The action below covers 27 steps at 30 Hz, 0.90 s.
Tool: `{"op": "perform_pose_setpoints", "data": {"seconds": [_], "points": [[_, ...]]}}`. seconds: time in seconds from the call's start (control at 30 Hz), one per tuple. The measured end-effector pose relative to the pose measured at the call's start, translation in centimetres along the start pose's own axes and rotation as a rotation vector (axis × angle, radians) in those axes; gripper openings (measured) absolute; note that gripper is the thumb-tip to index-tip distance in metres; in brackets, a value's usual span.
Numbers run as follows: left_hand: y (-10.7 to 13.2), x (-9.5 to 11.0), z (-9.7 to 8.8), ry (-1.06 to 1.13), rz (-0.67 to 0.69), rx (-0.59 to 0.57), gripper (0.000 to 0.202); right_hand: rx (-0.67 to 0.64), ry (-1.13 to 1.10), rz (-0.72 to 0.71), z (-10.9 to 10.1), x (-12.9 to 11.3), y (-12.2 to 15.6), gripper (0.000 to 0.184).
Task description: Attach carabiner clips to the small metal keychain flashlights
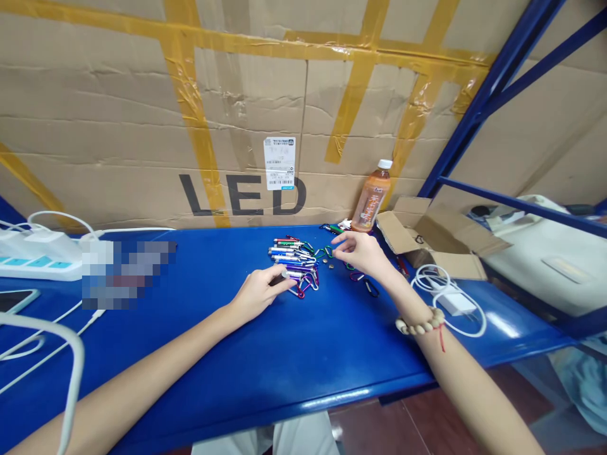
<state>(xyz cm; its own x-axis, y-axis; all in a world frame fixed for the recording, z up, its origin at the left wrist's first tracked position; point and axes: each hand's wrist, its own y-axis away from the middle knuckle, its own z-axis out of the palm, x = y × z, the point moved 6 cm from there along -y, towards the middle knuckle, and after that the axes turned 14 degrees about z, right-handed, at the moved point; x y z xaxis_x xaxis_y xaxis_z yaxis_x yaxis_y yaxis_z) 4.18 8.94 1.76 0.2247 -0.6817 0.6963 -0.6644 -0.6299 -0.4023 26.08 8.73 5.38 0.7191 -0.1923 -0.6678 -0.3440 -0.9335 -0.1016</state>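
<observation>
Cardboard backdrop (275,95) bore yellow tape (187,95), blue tabletop (284,347) gleamed below, blue metal frame (478,117) rose at right, reddish floor (374,426) showed beneath.

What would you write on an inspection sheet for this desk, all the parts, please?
Surface: blue tabletop, shiny, with glare near its front edge.
Job's things: small metallic tubes grouped mid-table, with colored carabiners; tiny round pieces beside them, too small to identify.
Clutter: capped drink bottle upright at the back; open cardboard box and white charger on the right; power strip on the left.
Hands: left hand pinches a small cylinder; right hand is near the carabiners, grip unclear.
Cables: white cables on the left; white cable looped on the right.
Surroundings: taped LED carton behind, blue frame, pale bag.
</observation>
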Motion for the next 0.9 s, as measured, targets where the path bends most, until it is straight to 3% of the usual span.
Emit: {"op": "perform_pose_setpoints", "data": {"seconds": [0.27,0.37,0.53,0.8,0.9], "points": [[0.2,-0.4,0.1,0.015,-0.014,0.007,0.031,-0.157,0.212,0.059,1.3,2.8,-1.6,0.016],[0.2,-0.2,0.1,0.016,-0.002,0.008,0.033,-0.146,0.265,-0.044,1.3,2.5,-1.7,0.011],[0.1,0.0,0.1,-0.009,-0.005,0.006,0.036,-0.277,0.238,-0.307,2.2,1.6,-1.3,0.025],[0.1,-0.2,0.2,-0.008,0.008,0.004,0.037,-0.235,0.207,-0.311,2.2,1.3,-1.4,0.015],[0.1,-0.1,0.1,-0.015,0.022,0.005,0.038,-0.278,0.172,-0.358,2.0,0.8,-1.1,0.015]]}}
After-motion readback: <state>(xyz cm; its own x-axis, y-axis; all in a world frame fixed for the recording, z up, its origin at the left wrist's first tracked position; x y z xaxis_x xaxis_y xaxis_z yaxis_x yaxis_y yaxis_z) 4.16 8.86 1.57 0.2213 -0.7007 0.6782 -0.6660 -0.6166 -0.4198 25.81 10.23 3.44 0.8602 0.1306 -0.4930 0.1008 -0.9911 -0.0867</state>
